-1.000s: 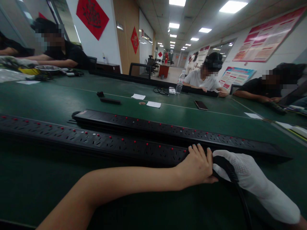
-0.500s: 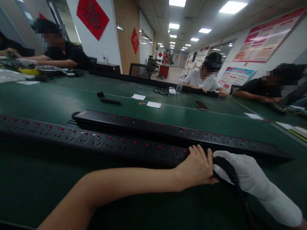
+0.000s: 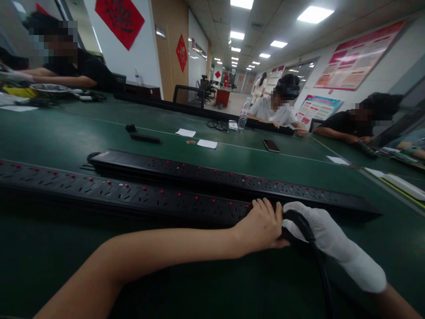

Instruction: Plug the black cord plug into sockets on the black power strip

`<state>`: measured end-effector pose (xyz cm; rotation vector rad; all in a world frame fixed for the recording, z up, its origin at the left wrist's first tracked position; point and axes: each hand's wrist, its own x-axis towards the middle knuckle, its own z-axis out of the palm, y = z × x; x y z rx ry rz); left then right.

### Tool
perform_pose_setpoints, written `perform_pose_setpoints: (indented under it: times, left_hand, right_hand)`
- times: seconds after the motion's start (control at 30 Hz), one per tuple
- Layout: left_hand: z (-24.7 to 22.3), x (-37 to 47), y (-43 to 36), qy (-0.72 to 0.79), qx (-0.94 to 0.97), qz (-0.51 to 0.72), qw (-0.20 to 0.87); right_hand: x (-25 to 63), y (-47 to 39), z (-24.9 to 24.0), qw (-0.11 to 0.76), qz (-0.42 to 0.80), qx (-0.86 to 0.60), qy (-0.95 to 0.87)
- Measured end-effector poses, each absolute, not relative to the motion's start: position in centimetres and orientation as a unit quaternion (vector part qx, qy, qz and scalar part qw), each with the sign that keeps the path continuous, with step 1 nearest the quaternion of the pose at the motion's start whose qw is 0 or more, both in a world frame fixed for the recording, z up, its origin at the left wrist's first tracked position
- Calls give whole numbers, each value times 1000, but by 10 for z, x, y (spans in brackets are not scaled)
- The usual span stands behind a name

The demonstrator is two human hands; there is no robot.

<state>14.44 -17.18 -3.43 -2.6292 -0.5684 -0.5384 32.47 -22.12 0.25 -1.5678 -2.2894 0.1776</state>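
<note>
A long black power strip with a row of sockets and red dots lies across the green table in front of me. My bare left hand is wrapped round its right end. Right beside it, my right hand, in a white glove, closes round a thick black power plug. The plug's cable hangs down toward the near edge. What the plug's front touches is hidden behind my fingers. A second black power strip lies parallel, just beyond the first.
Farther across the green table are white papers, a small black bar, a phone, a water bottle and a coiled cable. Several people sit round the far sides; one is in white.
My view has swung slightly, so everything sits a little further left. Both hands keep their places at the strip's right end, and their grips look unchanged.
</note>
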Motion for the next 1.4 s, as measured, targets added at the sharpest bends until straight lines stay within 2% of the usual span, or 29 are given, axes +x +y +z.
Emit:
perform_pose_setpoints:
  times: [0.07,0.13,0.2,0.4,0.6,0.77,0.97,1.2,1.4]
  left_hand:
    - [-33,145,-172,-207,-941,-194,184]
    - [-31,145,-171,-210,-944,-198,161]
    - [-29,144,-171,-217,-946,-199,134]
    - [-32,116,-171,-265,-933,-200,141]
    - [-37,97,-169,-230,-938,-217,139]
    - [-39,101,-166,-216,-936,-224,161]
    - [-41,101,-165,-212,-931,-236,182]
    - [-39,100,-166,-217,-931,-235,177]
    - [-37,99,-166,-215,-933,-229,175]
  right_hand:
    - [327,-223,2,275,51,-587,-760]
    - [330,-224,1,417,5,-620,-665]
    - [332,-225,2,485,-10,-633,-603]
    - [318,-224,13,399,65,-632,-661]
    - [279,-221,25,232,51,-612,-755]
    - [267,-208,26,147,-26,-580,-801]
    - [268,-207,17,112,-111,-554,-818]
    - [270,-213,20,72,-66,-539,-836]
    - [268,-214,18,114,-67,-550,-825]
